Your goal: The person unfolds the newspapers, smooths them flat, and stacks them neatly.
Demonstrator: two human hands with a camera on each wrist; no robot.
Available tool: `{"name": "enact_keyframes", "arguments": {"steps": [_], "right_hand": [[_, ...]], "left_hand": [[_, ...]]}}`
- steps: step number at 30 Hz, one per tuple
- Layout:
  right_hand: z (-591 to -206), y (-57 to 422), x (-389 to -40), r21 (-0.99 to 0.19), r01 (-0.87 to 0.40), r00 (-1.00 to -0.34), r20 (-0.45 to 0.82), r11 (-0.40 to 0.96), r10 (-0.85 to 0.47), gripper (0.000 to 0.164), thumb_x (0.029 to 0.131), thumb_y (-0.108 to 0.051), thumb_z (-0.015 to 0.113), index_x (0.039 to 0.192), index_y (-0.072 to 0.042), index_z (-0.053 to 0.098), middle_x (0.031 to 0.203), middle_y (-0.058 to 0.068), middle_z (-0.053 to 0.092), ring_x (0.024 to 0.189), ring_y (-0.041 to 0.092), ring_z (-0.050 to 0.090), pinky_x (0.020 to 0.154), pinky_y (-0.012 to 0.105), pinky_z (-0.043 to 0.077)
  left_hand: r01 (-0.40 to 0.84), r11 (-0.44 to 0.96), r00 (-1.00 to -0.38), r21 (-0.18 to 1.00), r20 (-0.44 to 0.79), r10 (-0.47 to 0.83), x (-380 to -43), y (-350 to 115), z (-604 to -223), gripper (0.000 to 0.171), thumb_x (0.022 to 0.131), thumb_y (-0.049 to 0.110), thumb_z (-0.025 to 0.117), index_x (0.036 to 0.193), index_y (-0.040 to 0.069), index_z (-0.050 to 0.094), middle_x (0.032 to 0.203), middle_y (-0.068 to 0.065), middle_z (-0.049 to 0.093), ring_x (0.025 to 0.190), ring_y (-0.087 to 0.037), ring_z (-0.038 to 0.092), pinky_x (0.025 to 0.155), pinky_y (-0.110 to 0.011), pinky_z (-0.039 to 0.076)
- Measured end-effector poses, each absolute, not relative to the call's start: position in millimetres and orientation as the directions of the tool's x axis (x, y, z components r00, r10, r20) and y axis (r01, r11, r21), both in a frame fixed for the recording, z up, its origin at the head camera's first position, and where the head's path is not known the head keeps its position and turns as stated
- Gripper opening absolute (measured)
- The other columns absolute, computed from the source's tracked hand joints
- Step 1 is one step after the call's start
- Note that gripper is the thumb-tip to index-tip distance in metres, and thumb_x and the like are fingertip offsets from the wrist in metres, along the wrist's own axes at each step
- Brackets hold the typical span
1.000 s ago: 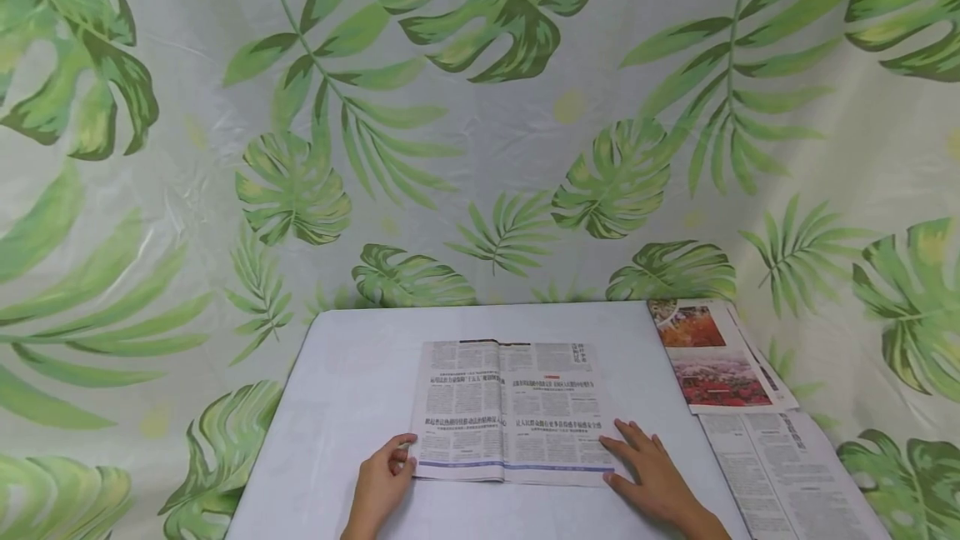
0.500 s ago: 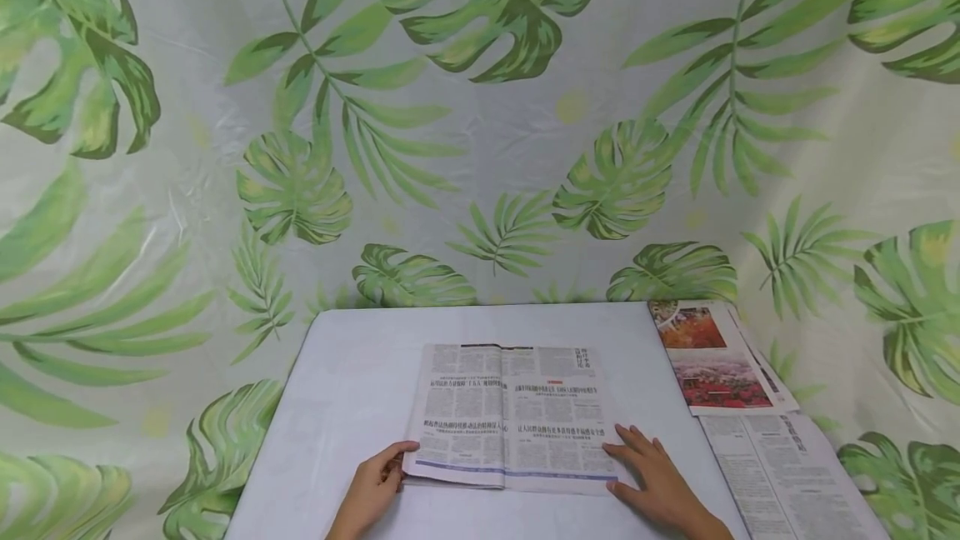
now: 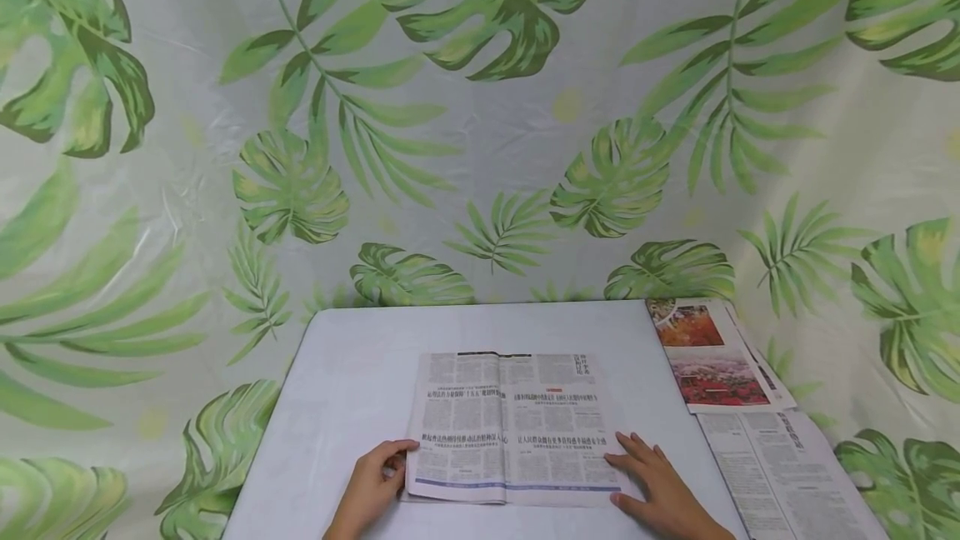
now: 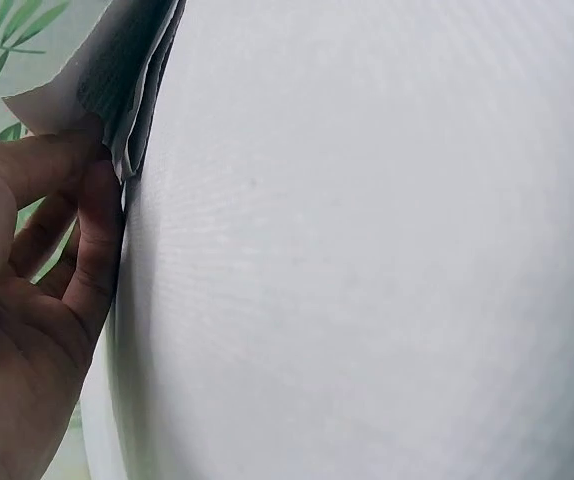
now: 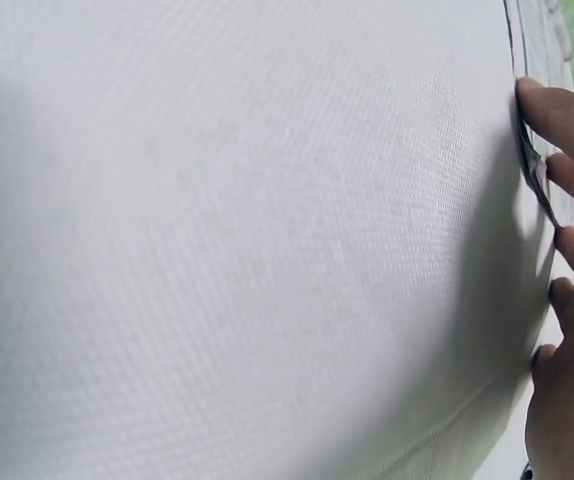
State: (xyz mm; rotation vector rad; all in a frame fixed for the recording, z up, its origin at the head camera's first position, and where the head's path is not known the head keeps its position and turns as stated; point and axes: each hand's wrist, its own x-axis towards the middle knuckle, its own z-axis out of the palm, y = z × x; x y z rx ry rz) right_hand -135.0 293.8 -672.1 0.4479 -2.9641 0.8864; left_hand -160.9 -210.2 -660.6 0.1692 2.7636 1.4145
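In the head view, we see the newspaper point(image 3: 513, 430) on the bench point(image 3: 360, 357), right of the left grip point(image 3: 373, 477) and left of the right grip point(image 3: 651, 482), neither plainly nearer; its crease runs away from us. In the left wrist view, the left grip pinches its edge. In the right wrist view, the right grip's digits stand apart, touching the opposite edge.

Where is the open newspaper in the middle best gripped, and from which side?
Likely the lower left edge of the open newspaper, coming from the left: its thin layers separate there, where the left hand pinches it.
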Motion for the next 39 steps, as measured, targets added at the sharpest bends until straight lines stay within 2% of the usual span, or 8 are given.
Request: {"name": "enact_keyframes", "arguments": {"steps": [10,14,17,21,29,32,35,39], "right_hand": [[-665.2,289.8,-131.0,-0.580,-0.215,-0.970,0.034,0.786,-0.241,0.056,0.088,-0.059,0.071,0.132,-0.024,0.069,0.161,0.008,0.045,0.153,0.042,0.028,0.114,0.008,-0.018],[-664.6,289.6,-130.7,-0.588,-0.210,-0.971,0.029,0.781,-0.239,0.055,0.088,-0.058,0.072,0.132,-0.024,0.069,0.161,0.009,0.045,0.153,0.043,0.028,0.113,0.007,-0.018],[-665.3,289.8,-131.4,-0.586,-0.200,-0.972,0.018,0.785,-0.235,0.056,0.088,-0.060,0.071,0.133,-0.025,0.068,0.161,0.009,0.044,0.154,0.043,0.028,0.114,0.009,-0.018],[-666.2,290.3,-133.4,-0.582,-0.172,-0.975,-0.015,0.795,-0.222,0.059,0.088,-0.063,0.070,0.135,-0.027,0.066,0.163,0.006,0.042,0.156,0.040,0.025,0.118,0.013,-0.018],[-665.4,291.9,-133.8,-0.549,-0.248,-0.968,0.100,0.798,-0.232,0.051,0.088,-0.051,0.075,0.132,-0.025,0.068,0.156,0.010,0.051,0.147,0.044,0.040,0.112,0.001,-0.011],[-662.9,292.8,-134.6,-0.559,-0.243,-0.969,0.106,0.793,-0.223,0.048,0.091,-0.046,0.074,0.133,-0.024,0.067,0.155,0.010,0.052,0.146,0.044,0.042,0.130,0.029,0.005],[-660.4,294.3,-136.1,-0.575,-0.221,-0.974,0.087,0.788,-0.210,0.045,0.096,-0.043,0.070,0.136,-0.023,0.066,0.156,0.009,0.051,0.145,0.043,0.044,0.120,0.060,0.029],[-659.2,297.2,-139.2,-0.584,-0.196,-0.978,0.058,0.788,-0.200,0.040,0.102,-0.034,0.064,0.140,-0.022,0.062,0.157,0.009,0.050,0.144,0.042,0.045,0.112,0.067,0.037]], "left_hand": [[0.121,0.625,-0.993,0.771,0.104,0.063,-168.0,-203.7,-662.3,0.040,0.087,-0.006,0.073,0.112,0.025,0.078,0.119,0.003,0.067,0.091,-0.008,0.063,0.074,-0.021,0.056],[0.121,0.644,-0.993,0.755,0.098,0.071,-168.7,-200.7,-658.9,0.044,0.086,-0.002,0.076,0.117,0.029,0.078,0.144,-0.003,0.056,0.119,-0.024,0.063,0.095,-0.035,0.058],[0.145,0.657,-0.989,0.740,0.090,0.118,-168.0,-199.1,-656.0,0.041,0.083,0.001,0.079,0.110,0.032,0.080,0.153,-0.003,0.051,0.140,-0.036,0.050,0.112,-0.053,0.045],[0.209,0.660,-0.977,0.722,0.119,0.179,-167.5,-198.3,-654.8,0.038,0.080,-0.001,0.079,0.099,0.032,0.081,0.150,0.001,0.057,0.148,-0.038,0.041,0.116,-0.063,0.035],[0.303,0.640,-0.953,0.706,0.235,0.192,-169.8,-198.7,-657.6,0.054,0.073,-0.014,0.075,0.098,0.033,0.080,0.120,0.010,0.075,0.128,-0.027,0.064,0.109,-0.052,0.047],[0.278,0.637,-0.960,0.719,0.226,0.163,-170.5,-198.2,-657.9,0.049,0.077,-0.010,0.077,0.097,0.036,0.079,0.119,0.006,0.076,0.124,-0.025,0.067,0.107,-0.049,0.050],[0.250,0.629,-0.968,0.736,0.204,0.145,-171.0,-196.8,-657.1,0.043,0.082,-0.005,0.077,0.096,0.035,0.079,0.118,0.004,0.076,0.122,-0.024,0.068,0.107,-0.047,0.051],[0.224,0.621,-0.974,0.751,0.195,0.115,-170.8,-194.3,-656.2,0.040,0.084,-0.003,0.077,0.096,0.034,0.079,0.115,0.008,0.076,0.119,-0.021,0.069,0.106,-0.045,0.051]]}}
